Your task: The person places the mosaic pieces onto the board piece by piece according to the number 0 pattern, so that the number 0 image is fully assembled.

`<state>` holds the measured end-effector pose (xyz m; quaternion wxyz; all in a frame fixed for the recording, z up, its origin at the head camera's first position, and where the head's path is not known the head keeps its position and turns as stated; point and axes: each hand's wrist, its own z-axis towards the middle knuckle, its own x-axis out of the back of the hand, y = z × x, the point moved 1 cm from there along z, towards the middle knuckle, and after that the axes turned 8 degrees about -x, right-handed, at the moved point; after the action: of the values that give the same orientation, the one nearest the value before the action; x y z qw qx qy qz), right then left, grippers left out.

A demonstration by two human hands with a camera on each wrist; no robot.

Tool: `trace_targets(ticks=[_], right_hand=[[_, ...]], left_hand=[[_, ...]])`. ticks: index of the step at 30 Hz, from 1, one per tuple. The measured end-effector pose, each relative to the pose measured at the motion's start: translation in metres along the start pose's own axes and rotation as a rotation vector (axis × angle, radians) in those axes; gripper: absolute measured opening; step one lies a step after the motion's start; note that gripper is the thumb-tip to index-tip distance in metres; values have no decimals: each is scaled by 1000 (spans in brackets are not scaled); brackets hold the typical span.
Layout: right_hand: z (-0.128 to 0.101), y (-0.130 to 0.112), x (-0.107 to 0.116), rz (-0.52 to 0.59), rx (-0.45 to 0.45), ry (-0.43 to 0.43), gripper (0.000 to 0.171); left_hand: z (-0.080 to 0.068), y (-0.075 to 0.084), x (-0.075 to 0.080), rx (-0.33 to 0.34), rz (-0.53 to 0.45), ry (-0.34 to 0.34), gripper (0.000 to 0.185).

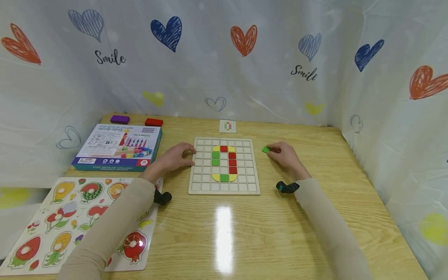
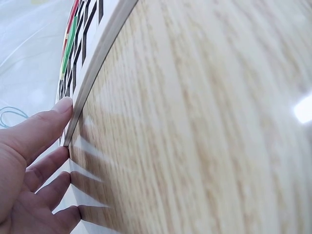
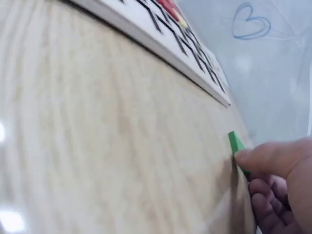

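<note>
A pale wooden grid board (image 1: 224,187) lies mid-table, with red, green and yellow tiles (image 1: 224,163) set in it as an oval ring. My left hand (image 1: 186,154) rests on the table at the board's left edge. In the left wrist view its fingers (image 2: 44,126) are fairly straight and one fingertip touches the board's rim (image 2: 105,41). Right of the board, my right hand (image 1: 272,151) pinches a small green tile (image 1: 266,149) just above the table. The right wrist view shows the green tile (image 3: 236,144) at my fingertips (image 3: 265,158), apart from the board (image 3: 161,36).
A small pattern card (image 1: 227,125) lies behind the board. A blue toy box (image 1: 119,147) sits at the left, with a purple block (image 1: 120,119) and a red block (image 1: 153,122) behind it. A fruit puzzle board (image 1: 77,221) lies front left. Heart-printed curtains enclose the table.
</note>
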<state>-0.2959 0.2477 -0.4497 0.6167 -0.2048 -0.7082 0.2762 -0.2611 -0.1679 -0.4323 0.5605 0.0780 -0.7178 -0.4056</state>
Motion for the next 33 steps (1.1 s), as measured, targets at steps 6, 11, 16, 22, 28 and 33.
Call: trace_targets(ticks=[6,11,16,22,28,33], right_hand=[[-3,7,-5,-6,57,8,48],[-1,8,-6,-23,98,27,41],[-1,7,-2,-30,91,12,36],[-2,5,0,-47,105,0,36],[-5,0,-1,-97,115,25,35],[-8,-7,-2,-151,110,41,34]], left_hand=[[-1,2,0,13,-10,-4,42],[-1,1,0,15,-8,0,41],[-1,-1,-1,16,-9,0,42],[-1,-1,0,22,-20,1,41],[-2,0,0,26,-24,2,41],[-1,0,0,30,-21,4,41]])
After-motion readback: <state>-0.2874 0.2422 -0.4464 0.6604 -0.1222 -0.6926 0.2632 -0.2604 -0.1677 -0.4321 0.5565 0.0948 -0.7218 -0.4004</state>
